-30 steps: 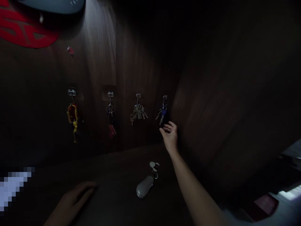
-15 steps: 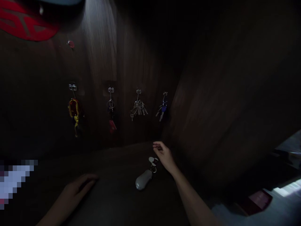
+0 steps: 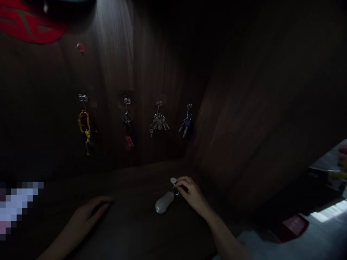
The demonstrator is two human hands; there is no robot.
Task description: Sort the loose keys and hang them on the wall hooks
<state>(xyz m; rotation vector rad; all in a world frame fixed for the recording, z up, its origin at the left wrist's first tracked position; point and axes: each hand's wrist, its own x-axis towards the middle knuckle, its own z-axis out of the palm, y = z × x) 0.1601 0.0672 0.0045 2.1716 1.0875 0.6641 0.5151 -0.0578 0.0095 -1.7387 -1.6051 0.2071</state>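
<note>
A silvery-grey oval keychain (image 3: 165,203) lies on the dark wooden shelf (image 3: 130,227), with a metal ring and small pale tags at its upper end. My right hand (image 3: 189,191) has its thumb and fingertips closing on the tags beside the ring. The grey body still rests on the surface. To the left, my left hand (image 3: 89,213) lies on the shelf, fingers stretched out and thumb apart, holding nothing.
On the back panel hang a red-and-yellow cord (image 3: 85,124), a ring with a red tag (image 3: 129,142), a bunch of keys (image 3: 159,122) and keys with a blue head (image 3: 187,124). A dark side wall (image 3: 244,126) rises at right.
My right hand has come down and towards me from beyond the tags, and its fingertips now meet them. My left hand stays in place. The view has shifted slightly.
</note>
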